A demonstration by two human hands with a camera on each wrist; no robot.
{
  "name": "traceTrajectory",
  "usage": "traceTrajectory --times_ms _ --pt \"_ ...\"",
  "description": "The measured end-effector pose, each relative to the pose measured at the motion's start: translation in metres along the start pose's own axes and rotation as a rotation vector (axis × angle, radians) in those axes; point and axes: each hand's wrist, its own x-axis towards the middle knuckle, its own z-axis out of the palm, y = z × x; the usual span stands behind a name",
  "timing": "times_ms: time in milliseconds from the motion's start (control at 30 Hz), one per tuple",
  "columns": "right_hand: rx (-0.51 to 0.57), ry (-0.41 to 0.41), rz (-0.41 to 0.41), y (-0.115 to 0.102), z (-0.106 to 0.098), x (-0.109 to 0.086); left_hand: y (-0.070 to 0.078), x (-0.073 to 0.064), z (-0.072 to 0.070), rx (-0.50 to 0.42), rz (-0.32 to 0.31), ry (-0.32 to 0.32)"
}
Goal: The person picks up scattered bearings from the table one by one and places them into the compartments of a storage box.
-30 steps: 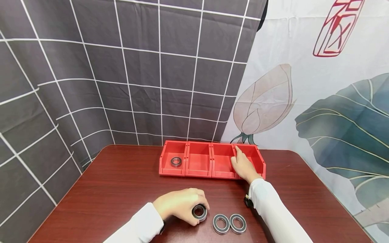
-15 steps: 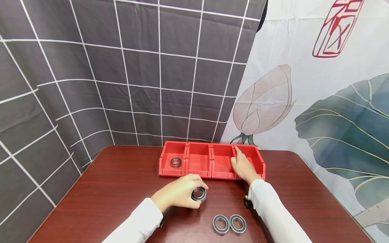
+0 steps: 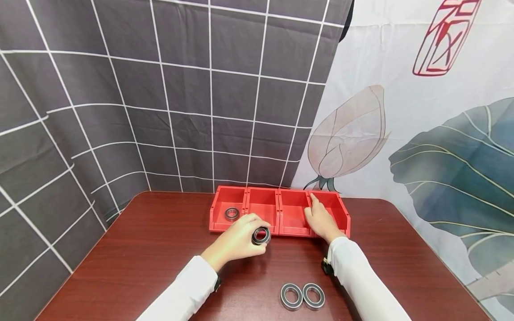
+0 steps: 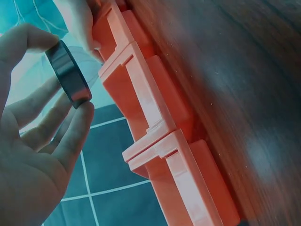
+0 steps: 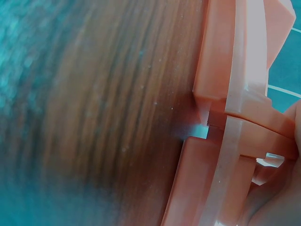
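Presently, the left hand (image 3: 239, 238) pinches 1 bearing (image 3: 260, 243) between thumb and fingers, in the air, at the near side of 4 red bins (image 3: 295, 228). The right hand (image 3: 322, 221) touches the wall (image 5: 259, 137) between the 2 right bins, index finger straight; whether its other fingers grip, I cannot tell. Near, 2 more bearings (image 3: 300, 298) touch each other on the table (image 3: 160, 240).

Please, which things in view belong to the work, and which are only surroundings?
Seem part of the work:
held ring, in the left hand
red bins, touched by the right hand
another ring in the leftmost bin
two rings on the table, probably

Seem only surroundings:
grey checked cloth
white printed cloth
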Motion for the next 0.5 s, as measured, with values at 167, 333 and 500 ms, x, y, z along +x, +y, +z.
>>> traceTrajectory --times_ms 167,333,500 --pt "-0.003 0.006 -0.003 -0.001 0.000 0.000 -0.003 0.005 0.001 0.014 -0.042 0.017" --pt "-0.003 0.004 0.000 -0.001 0.000 0.000 -0.006 0.012 0.000 0.020 -0.063 0.039" --pt "-0.002 -0.003 0.002 -0.001 0.000 0.001 -0.009 0.020 -0.001 0.010 -0.084 0.035"
